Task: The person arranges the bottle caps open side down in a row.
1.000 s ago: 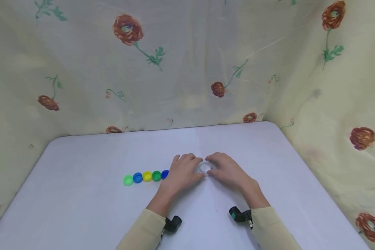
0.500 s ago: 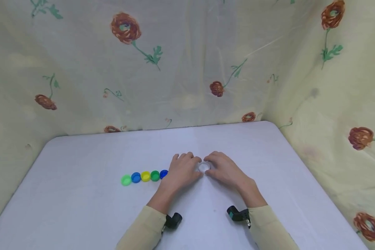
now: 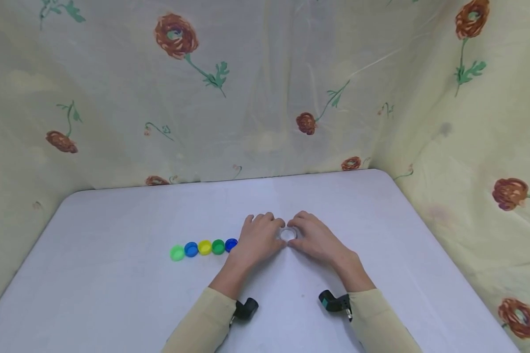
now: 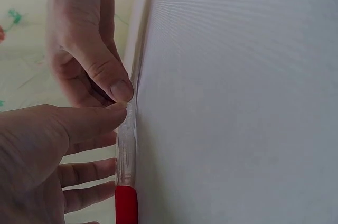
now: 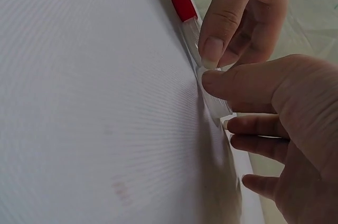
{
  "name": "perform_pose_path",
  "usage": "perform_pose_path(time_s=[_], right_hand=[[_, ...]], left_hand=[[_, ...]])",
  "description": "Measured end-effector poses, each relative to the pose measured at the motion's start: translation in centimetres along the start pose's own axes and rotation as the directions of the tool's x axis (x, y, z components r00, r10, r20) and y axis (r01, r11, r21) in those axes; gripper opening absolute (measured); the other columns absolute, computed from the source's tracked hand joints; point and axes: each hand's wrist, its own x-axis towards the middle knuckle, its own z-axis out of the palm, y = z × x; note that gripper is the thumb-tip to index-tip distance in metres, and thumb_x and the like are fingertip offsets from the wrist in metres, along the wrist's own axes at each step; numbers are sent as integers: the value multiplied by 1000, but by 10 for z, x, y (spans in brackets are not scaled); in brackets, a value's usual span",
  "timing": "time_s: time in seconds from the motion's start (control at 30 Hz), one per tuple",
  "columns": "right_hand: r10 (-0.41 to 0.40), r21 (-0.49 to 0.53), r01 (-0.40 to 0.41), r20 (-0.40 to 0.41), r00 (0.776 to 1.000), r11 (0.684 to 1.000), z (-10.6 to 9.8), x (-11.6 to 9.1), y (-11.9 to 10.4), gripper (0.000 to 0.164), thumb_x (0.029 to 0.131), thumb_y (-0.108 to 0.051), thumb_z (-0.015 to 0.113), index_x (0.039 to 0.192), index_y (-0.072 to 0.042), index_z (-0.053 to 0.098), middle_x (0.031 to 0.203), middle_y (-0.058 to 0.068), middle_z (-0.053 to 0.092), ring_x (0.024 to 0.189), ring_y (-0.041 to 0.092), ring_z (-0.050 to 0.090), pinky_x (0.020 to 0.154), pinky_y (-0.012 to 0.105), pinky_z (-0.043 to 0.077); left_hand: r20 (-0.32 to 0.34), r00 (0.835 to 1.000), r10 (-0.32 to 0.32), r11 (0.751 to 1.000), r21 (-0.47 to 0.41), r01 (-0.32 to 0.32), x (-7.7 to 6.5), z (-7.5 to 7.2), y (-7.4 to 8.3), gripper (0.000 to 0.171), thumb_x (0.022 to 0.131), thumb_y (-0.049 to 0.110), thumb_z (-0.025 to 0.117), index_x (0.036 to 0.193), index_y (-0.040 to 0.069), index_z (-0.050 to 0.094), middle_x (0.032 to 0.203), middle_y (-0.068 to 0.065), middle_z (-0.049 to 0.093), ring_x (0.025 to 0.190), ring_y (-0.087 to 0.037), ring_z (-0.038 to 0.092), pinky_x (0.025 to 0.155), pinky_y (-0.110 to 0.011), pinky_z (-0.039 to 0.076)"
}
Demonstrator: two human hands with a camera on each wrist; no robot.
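Note:
A row of plastic bottle caps lies on the white table. In the head view it runs from a light green cap (image 3: 177, 253) through a blue cap (image 3: 191, 249), a yellow cap (image 3: 205, 247) and a green cap (image 3: 218, 246) to a dark blue cap (image 3: 231, 245). A red cap (image 4: 127, 204) and a ridged clear cap (image 4: 125, 152) continue it in the left wrist view. My right hand (image 3: 315, 240) grips a clear cap (image 3: 288, 234) at the row's right end, thumb near, fingers behind. My left hand (image 3: 258, 238) holds the clear caps from the left; both thumb tips nearly meet.
The white table (image 3: 115, 294) has rounded far corners. A floral curtain (image 3: 247, 98) hangs behind it and along both sides. Small black cameras sit at both wrists, the left camera (image 3: 246, 309) and the right camera (image 3: 333, 300).
The whole scene has shifted slightly left and up in the head view. Both hands keep nearly the same place around the clear cap, perhaps a touch closer together.

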Motion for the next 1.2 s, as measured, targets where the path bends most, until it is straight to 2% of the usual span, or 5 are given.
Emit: perform_pose_path(time_s=[0.3,0.53,0.73,1.0,1.2], right_hand=[[-4,9,4,-5,1000,1000,0,-1,-2,38,82,-21,77,116,-5,69,116,6,64,109,23,60,98,43,50],[-17,34,18,-15,1000,999,-4,-2,-1,34,82,-17,76,113,-5,70,114,6,65,107,23,60,97,42,50],[10,51,-11,16,1000,999,-6,-1,-2,34,84,-17,75,115,-6,69,116,7,65,109,24,60,99,43,50],[63,170,-68,32,997,983,-11,-1,-1,32,85,-18,74,115,-7,69,114,8,67,113,28,62,102,48,48],[110,205,-119,57,992,971,-12,-2,2,36,87,-24,73,118,-8,68,118,8,67,119,30,60,104,51,46]], left_hand=[[2,1000,-4,1000,-4,4,-1,0,0,47,90,41,71,133,22,62,124,-2,64,118,-22,59,108,-49,40],[-34,999,23,1000,-5,-23,1,0,-3,43,90,39,71,129,23,64,123,0,66,117,-22,60,109,-49,40],[-46,998,36,999,-17,-37,0,-2,-5,41,89,39,72,127,24,66,122,1,67,116,-22,61,107,-48,41],[-65,996,54,998,-32,-56,0,-3,-6,41,90,41,72,127,24,66,121,1,67,117,-21,60,108,-47,40],[-62,996,64,997,-32,-66,0,-4,-7,41,90,43,72,126,25,66,123,2,66,119,-22,59,111,-49,39]])
